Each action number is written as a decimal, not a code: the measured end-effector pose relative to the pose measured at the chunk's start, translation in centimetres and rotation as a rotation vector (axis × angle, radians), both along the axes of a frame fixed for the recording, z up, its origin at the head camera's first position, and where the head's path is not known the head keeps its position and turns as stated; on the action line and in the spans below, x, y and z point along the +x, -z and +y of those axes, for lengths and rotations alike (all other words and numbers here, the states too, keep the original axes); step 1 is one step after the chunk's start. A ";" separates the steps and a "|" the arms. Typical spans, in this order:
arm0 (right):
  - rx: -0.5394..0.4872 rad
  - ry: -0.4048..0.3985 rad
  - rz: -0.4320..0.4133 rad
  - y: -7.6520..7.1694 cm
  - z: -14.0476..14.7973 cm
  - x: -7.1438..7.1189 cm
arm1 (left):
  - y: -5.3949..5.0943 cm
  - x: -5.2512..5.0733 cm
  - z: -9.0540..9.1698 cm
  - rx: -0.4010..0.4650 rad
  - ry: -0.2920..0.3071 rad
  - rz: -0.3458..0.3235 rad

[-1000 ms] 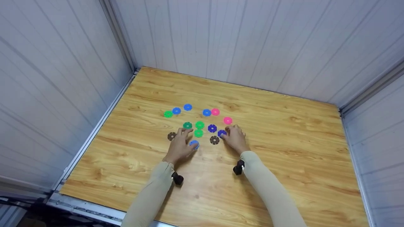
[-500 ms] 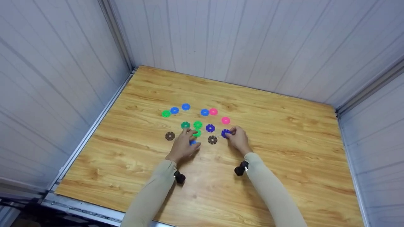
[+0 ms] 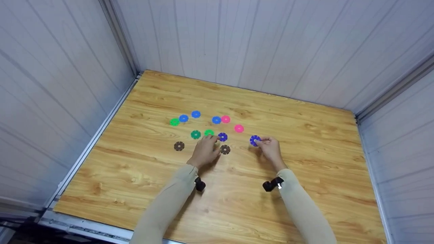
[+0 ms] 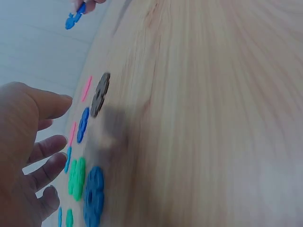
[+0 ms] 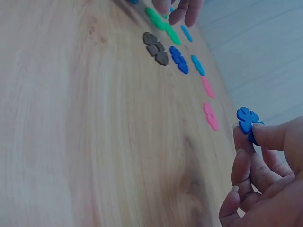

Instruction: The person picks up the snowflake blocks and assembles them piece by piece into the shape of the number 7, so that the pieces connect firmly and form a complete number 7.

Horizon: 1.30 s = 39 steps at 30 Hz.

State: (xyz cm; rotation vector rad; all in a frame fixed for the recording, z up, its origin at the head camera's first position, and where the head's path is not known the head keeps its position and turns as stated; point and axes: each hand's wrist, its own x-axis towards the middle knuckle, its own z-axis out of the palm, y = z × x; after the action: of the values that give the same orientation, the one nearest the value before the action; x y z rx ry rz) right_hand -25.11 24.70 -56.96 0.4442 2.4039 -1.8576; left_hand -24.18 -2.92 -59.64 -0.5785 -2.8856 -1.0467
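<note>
My right hand (image 3: 272,151) pinches a dark blue notched disc (image 3: 255,140) between thumb and fingers; the right wrist view shows this disc (image 5: 246,121) raised off the table. My left hand (image 3: 205,150) hovers with parted, loosely bent fingers and holds nothing. Just beyond its fingertips lies another dark blue disc (image 3: 222,137), and a brown disc (image 3: 225,149) is by its thumb. Under or behind the left hand, a green disc (image 3: 209,132) is partly covered. In the left wrist view a blue disc (image 4: 93,196) and a green disc (image 4: 76,178) lie below the fingers.
Farther back lie two pink discs (image 3: 239,128), several lighter blue discs (image 3: 196,114) and a green one (image 3: 174,122). A dark green disc (image 3: 195,134) and a second brown disc (image 3: 179,146) are left of the left hand. Pale panel walls (image 3: 217,40) border the wooden table (image 3: 305,135).
My right hand has lifted the dark blue disc and carried it to the right, away from the others. My left hand has moved right, over the light blue and green discs toward the brown one.
</note>
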 end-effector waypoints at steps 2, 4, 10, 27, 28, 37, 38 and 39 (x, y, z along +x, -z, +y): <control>0.002 -0.001 -0.011 -0.4 0.4 0.4 | 0.0 -0.2 0.4 -0.031 0.010 0.010; 0.001 0.002 -0.032 -0.9 0.7 0.9 | 0.0 -0.4 0.8 -0.064 0.024 0.020; -0.043 0.003 -0.092 -1.9 2.1 2.1 | 0.4 -0.5 1.7 -0.125 0.048 0.033; -0.260 -0.009 -0.076 -3.7 1.6 4.8 | 0.8 -0.2 1.6 -0.142 0.012 -0.020; -0.275 -0.010 -0.075 -4.0 1.4 4.9 | 0.8 -0.1 1.6 -0.131 0.011 -0.027; -0.349 0.002 -0.057 -4.9 0.7 5.8 | 0.6 0.5 2.0 0.017 0.021 -0.086; -0.349 0.004 -0.061 -4.8 0.6 5.8 | 0.5 0.6 2.0 0.046 0.025 -0.093; -0.347 0.002 -0.065 -4.8 0.6 5.9 | 0.4 0.7 2.0 0.080 0.029 -0.103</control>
State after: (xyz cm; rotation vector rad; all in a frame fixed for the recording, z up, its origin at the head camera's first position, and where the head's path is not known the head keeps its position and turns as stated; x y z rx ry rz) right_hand -19.25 25.27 -52.18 0.4674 1.9827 -2.1641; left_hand -23.50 -0.91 -60.05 -0.5807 -2.9135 -1.2252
